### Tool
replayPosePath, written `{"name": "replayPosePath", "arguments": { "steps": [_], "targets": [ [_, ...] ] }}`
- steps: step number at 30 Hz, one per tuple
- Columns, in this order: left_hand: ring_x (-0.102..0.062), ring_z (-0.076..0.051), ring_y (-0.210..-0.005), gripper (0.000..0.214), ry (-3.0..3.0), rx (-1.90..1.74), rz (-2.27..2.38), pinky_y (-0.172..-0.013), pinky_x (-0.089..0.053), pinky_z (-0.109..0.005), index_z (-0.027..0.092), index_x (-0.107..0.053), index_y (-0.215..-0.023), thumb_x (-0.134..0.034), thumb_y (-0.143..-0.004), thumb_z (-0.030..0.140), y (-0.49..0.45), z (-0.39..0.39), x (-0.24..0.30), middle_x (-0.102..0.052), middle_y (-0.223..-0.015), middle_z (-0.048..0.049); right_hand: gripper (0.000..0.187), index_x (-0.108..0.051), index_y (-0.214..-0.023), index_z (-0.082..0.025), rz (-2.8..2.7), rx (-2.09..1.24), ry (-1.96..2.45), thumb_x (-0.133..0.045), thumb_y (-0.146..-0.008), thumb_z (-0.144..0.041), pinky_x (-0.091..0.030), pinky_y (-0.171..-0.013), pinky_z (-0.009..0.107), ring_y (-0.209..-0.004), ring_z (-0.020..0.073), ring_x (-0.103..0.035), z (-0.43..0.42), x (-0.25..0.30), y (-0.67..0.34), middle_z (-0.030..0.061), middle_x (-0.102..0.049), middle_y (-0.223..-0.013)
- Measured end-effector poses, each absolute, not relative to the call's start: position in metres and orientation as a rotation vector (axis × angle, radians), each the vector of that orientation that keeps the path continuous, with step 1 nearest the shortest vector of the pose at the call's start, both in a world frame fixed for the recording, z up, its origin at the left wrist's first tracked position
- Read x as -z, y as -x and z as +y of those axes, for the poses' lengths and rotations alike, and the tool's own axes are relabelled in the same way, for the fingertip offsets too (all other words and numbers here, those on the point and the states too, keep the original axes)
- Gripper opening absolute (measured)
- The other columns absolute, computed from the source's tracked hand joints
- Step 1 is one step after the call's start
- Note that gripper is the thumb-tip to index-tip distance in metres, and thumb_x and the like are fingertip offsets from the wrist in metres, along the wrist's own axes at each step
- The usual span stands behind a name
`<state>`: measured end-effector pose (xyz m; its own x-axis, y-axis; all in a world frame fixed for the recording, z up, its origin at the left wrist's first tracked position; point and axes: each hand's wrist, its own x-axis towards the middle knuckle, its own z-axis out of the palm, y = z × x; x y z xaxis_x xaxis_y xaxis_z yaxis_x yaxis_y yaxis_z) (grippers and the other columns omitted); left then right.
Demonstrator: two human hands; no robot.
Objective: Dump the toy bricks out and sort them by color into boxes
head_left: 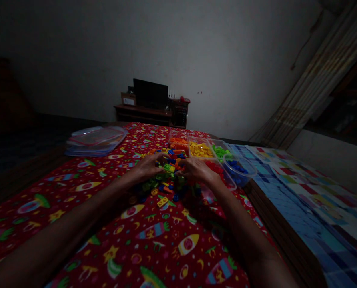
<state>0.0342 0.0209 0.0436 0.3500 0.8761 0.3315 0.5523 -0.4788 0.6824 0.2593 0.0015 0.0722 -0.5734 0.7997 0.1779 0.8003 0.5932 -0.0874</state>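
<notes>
Red rocket-print cloth [76,208] covered the surface in the head view, where a heap of mixed bricks [166,176] lay under both hands. Left hand [148,167] and right hand [198,170] rested curled on the heap; whether either gripped a brick I could not tell. Sorting seemed midway: tubs [201,149] beyond held single colours, lids [96,140] lay well left. Picking cleanly called for care in the gloom.

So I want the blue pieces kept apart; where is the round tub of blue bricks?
In the head view, the round tub of blue bricks sits right of the right hand, at the table's right edge, beside the tray of red bricks.
</notes>
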Motion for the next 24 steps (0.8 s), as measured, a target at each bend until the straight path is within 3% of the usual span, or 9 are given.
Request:
{"name": "replayPosePath", "arguments": {
  "steps": [6,10,13,20,24],
  "targets": [
    [-0.068,-0.024,-0.088,0.048,-1.810,-1.095,1.097,-0.077,-0.054,-0.034,0.019,-0.065,-0.098,-0.075,-0.059,0.044,-0.044,0.023,-0.034,-0.072,-0.093,-0.0041,0.025,-0.067,-0.108,-0.015,-2.499,-0.193,1.183,-0.062,-0.087,-0.027,-0.040,-0.068,0.025,-0.078,0.0166,-0.062,0.004,-0.069,-0.244,0.0069,-0.069,-0.086],
    [-0.068,-0.022,-0.084,0.049,-1.589,-1.049,1.045,-0.077,-0.054,-0.032,0.016,-0.065,-0.093,-0.072,-0.065,0.056,-0.053,0.014,-0.032,-0.073,-0.089,-0.0051,0.047,-0.053,-0.132,-0.016,-2.264,-0.320,1.190,-0.063,-0.086,-0.019,-0.045,-0.074,0.027,-0.087,0.0178,-0.065,0.009,-0.066,-0.239,0.0095,-0.071,-0.099],
    [-0.068,-0.020,-0.073,0.051,-1.490,-1.037,1.061,-0.072,-0.053,-0.033,0.015,-0.062,-0.092,-0.070,-0.067,0.059,-0.056,0.010,-0.035,-0.072,-0.080,-0.0043,0.055,-0.048,-0.136,-0.014,-2.245,-0.332,1.151,-0.065,-0.083,-0.018,-0.047,-0.077,0.029,-0.091,0.0193,-0.065,0.011,-0.065,-0.242,0.0120,-0.070,-0.104],
    [-0.062,-0.015,-0.059,0.046,-1.532,-0.983,1.103,-0.059,-0.049,-0.028,0.018,-0.059,-0.084,-0.066,-0.069,0.061,-0.050,0.021,-0.036,-0.069,-0.070,-0.0003,0.042,-0.060,-0.123,-0.019,-2.245,-0.348,1.051,-0.064,-0.082,-0.014,-0.048,-0.078,0.027,-0.092,0.0166,-0.065,0.014,-0.065,-0.249,0.0078,-0.071,-0.104],
    [-0.059,-0.014,-0.056,0.048,-1.576,-0.963,1.105,-0.053,-0.045,-0.025,0.018,-0.061,-0.080,-0.064,-0.067,0.065,-0.050,0.019,-0.038,-0.068,-0.067,0.0001,0.031,-0.066,-0.111,-0.017,-2.309,-0.396,1.010,-0.061,-0.082,-0.009,-0.043,-0.068,0.022,-0.077,0.0128,-0.063,0.012,-0.067,-0.249,0.0048,-0.070,-0.089]
  ]
}}
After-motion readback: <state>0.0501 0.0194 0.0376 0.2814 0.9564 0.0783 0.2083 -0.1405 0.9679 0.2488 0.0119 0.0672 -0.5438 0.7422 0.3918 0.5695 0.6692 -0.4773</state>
